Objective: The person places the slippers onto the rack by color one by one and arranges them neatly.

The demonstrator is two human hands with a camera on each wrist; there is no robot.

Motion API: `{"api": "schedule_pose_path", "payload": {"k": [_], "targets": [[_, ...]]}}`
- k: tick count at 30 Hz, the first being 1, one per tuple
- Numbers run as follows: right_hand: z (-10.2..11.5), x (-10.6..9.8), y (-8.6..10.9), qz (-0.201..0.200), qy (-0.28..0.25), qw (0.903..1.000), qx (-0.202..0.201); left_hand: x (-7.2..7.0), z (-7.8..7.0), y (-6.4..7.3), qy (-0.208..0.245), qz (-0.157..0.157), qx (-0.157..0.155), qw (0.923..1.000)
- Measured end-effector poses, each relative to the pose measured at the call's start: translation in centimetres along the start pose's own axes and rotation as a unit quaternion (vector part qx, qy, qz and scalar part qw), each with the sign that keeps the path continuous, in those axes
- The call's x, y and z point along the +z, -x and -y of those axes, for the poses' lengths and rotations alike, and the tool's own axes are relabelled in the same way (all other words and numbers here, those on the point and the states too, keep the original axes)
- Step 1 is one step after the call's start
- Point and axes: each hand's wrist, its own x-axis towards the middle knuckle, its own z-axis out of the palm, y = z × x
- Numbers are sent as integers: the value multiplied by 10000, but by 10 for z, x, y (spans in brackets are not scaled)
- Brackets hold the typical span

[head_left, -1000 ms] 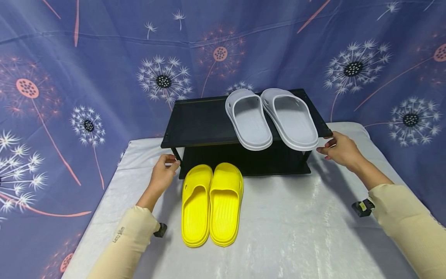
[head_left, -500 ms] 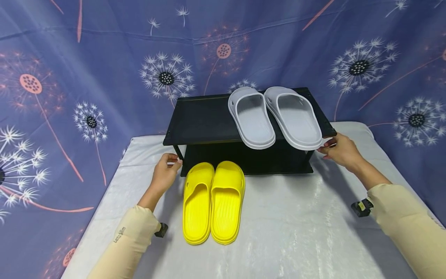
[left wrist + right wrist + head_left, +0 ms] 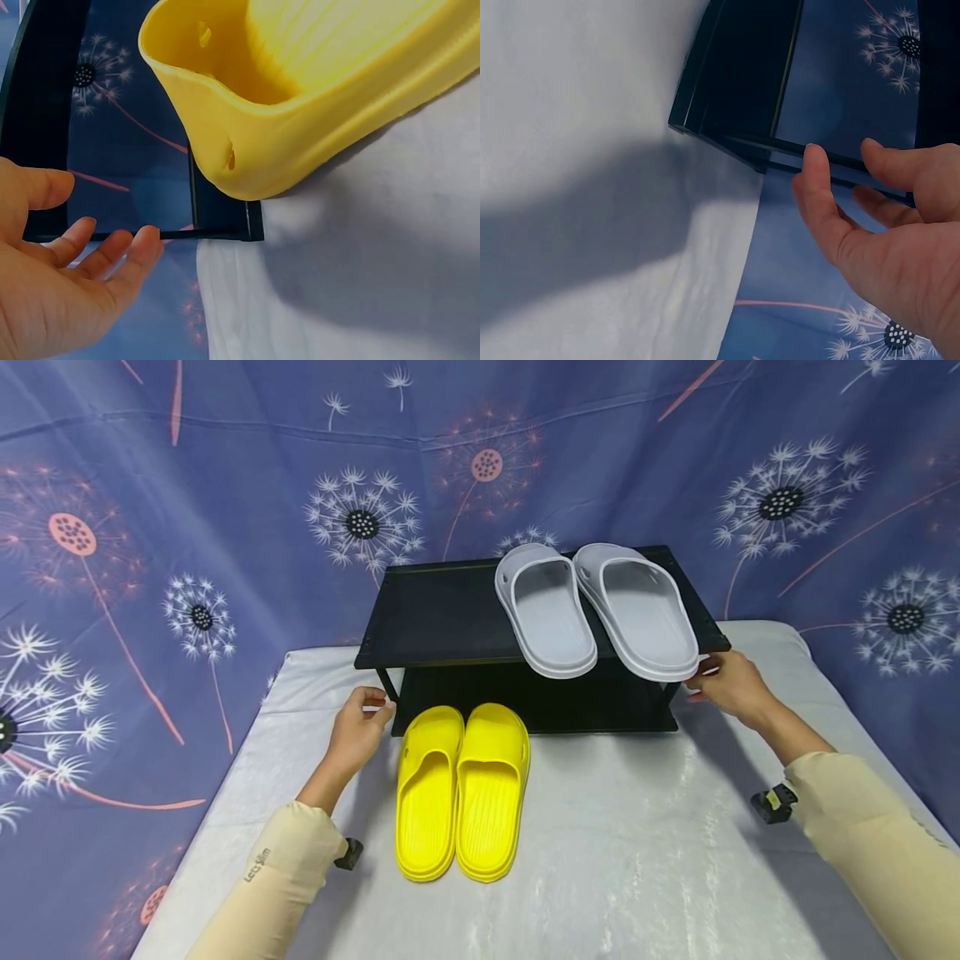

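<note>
A black two-tier shoe rack [image 3: 442, 610] stands between my hands. My left hand [image 3: 356, 728] is at its front left post, with thumb and fingers spread apart in the left wrist view and fingertips over the thin post. At the right end, under the top shelf's front corner, my right hand [image 3: 737, 692] has its fingers loosely bent beside the front post [image 3: 776, 144]; firm contact is not clear. Two pale grey slippers [image 3: 557, 625] rest on the right half of the top shelf, toes at the back. A pair of yellow slippers [image 3: 425, 822] lies before the rack's left part.
The rack stands on a surface covered with white cloth [image 3: 600, 827]. Behind and beside it hangs a blue curtain [image 3: 270, 510] with a dandelion print. The lower shelf [image 3: 585, 706] is partly hidden beneath the top one.
The whole head view has shifted slightly, so the rack and slippers appear a little further right. My right hand has come closer to the rack's right end. My left hand stays by the left post.
</note>
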Motion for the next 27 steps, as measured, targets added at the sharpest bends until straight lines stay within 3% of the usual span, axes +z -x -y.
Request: {"api": "schedule_pose_path", "payload": {"k": [15, 27], "targets": [[-5, 8, -3, 247, -418, 9988, 101, 1, -13, 9, -28, 68, 131, 9999], [-7, 13, -5, 182, -249, 9995, 52, 1, -16, 11, 7, 97, 137, 9999]]}}
